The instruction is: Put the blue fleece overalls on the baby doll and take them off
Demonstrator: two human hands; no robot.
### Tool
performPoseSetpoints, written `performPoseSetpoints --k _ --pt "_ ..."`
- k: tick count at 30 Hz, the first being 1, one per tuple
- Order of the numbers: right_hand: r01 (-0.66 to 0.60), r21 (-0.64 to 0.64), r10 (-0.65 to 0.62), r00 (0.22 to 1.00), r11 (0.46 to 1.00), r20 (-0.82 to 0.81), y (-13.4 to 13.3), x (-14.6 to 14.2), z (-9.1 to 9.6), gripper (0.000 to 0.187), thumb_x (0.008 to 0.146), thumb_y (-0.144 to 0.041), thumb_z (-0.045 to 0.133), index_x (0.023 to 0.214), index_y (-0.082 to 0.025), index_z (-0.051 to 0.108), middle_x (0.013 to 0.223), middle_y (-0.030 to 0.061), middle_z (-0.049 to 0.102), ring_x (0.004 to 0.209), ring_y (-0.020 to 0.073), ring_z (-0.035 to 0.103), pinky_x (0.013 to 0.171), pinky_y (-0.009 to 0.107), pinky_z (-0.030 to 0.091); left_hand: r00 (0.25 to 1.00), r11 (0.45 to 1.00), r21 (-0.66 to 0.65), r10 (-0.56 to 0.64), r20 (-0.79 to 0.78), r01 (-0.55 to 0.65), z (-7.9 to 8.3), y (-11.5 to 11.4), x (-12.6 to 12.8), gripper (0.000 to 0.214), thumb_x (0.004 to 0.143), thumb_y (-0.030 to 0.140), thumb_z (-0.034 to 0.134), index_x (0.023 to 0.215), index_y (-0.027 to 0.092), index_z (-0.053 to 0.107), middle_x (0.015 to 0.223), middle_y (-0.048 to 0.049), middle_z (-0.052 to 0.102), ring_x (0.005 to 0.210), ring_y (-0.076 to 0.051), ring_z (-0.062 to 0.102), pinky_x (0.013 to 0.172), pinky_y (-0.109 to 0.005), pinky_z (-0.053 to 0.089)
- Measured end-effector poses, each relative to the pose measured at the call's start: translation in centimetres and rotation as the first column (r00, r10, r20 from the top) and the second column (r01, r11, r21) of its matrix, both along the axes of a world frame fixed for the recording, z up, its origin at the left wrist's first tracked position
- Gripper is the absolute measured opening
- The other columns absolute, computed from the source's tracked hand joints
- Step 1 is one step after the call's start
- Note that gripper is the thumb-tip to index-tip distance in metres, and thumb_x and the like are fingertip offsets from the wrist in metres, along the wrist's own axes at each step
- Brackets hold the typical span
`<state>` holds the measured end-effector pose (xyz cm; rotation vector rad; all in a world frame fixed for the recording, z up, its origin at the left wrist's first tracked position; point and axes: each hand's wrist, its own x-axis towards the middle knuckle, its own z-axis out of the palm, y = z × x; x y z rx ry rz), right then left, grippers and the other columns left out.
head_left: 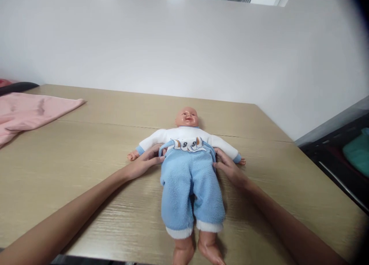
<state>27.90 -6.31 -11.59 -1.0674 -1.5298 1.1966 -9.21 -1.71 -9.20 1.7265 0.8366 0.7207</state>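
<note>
A baby doll (187, 118) lies on its back on a wooden table (86, 169), head away from me, bare feet at the near edge. It wears a white top with blue cuffs and fluffy light-blue overalls (188, 184). My left hand (147, 159) grips the overalls at the doll's waist on the left side, fingers curled into the fabric by a loose strap. My right hand (229, 167) holds the waist edge on the right side, fingers closed on the cloth.
A pink cloth (29, 111) lies spread at the table's far left, with a dark object (17, 87) behind it. A white wall runs behind the table. To the right, past the table edge, stands a dark shelf holding a teal item (359, 151).
</note>
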Motion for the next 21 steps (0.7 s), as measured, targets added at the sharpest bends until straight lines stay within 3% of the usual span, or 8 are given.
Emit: performPoseSetpoints --k 2,4,6,9,13,16,21 --pt "-0.060 0.124 0.035 0.980 0.991 0.196 -0.2 0.9 0.5 0.039 0.089 -0.037 0.081 0.126 -0.026 0.079 0.137 0.0103 0.073 0.138 0.0401 0.059 0.130 0.055 0.036 0.994 0.992 0.085 -0.090 -0.055 0.095 0.8 0.2 -0.6 0.039 0.097 0.043 0.080 0.133 0.030 0.076 0.143 -0.0100 0.068 0.143 -0.035 0.055 0.128 -0.047 0.036" --pt "-0.114 0.153 0.073 0.966 0.982 0.247 -0.4 1.2 0.7 0.041 0.092 -0.042 0.082 0.130 -0.026 0.080 0.145 0.0119 0.070 0.144 0.0415 0.056 0.133 0.056 0.033 0.990 0.985 0.108 -0.130 -0.062 0.136 1.2 0.3 -0.8 0.043 0.094 0.040 0.083 0.135 0.031 0.077 0.150 -0.0104 0.065 0.151 -0.036 0.050 0.133 -0.051 0.032" --pt "-0.091 0.100 0.073 0.982 0.991 0.172 -0.4 0.9 0.4 0.044 0.095 -0.047 0.080 0.135 -0.029 0.079 0.150 0.0099 0.069 0.150 0.0400 0.053 0.136 0.056 0.028 0.993 0.992 0.056 -0.113 -0.024 0.114 0.9 0.1 -0.6 0.035 0.094 0.043 0.083 0.127 0.030 0.080 0.148 -0.0105 0.067 0.152 -0.037 0.050 0.133 -0.053 0.032" --pt "0.056 -0.087 -0.066 0.990 0.995 -0.121 -0.6 -0.7 -0.4 0.049 0.095 -0.058 0.079 0.137 -0.033 0.077 0.149 0.0053 0.073 0.155 0.0356 0.051 0.139 0.055 0.024 0.992 0.989 -0.147 0.035 0.124 -0.017 -0.2 -0.5 0.4 0.034 0.098 0.051 0.078 0.124 0.030 0.077 0.134 -0.0094 0.074 0.141 -0.034 0.059 0.123 -0.049 0.044" --pt "0.089 -0.305 -0.216 0.884 0.948 -0.414 -0.8 -3.1 -1.2 0.052 0.091 -0.067 0.077 0.133 -0.036 0.075 0.141 0.0045 0.078 0.149 0.0361 0.059 0.130 0.055 0.045 0.894 0.893 -0.432 0.291 0.340 -0.126 -1.4 -1.2 2.1 0.036 0.094 0.056 0.081 0.113 0.027 0.070 0.105 -0.0036 0.076 0.103 -0.025 0.070 0.092 -0.037 0.055" --pt "0.077 -0.352 -0.234 0.872 0.933 -0.430 -0.6 -4.1 -1.1 0.052 0.090 -0.069 0.075 0.131 -0.037 0.074 0.136 0.0044 0.080 0.141 0.0377 0.066 0.118 0.053 0.057 0.850 0.872 -0.461 0.365 0.379 -0.168 -1.4 -1.1 3.0 0.039 0.089 0.053 0.088 0.107 0.024 0.067 0.098 -0.0007 0.073 0.090 -0.020 0.067 0.081 -0.031 0.053" --pt "0.063 -0.377 -0.227 0.884 0.924 -0.408 -0.7 -3.7 -0.2 0.047 0.090 -0.059 0.070 0.128 -0.031 0.074 0.123 0.0073 0.084 0.130 0.0385 0.073 0.108 0.052 0.061 0.831 0.854 -0.469 0.421 0.364 -0.227 -0.8 -1.2 3.7 0.039 0.087 0.052 0.088 0.107 0.023 0.070 0.103 -0.0027 0.076 0.090 -0.021 0.069 0.081 -0.032 0.055"
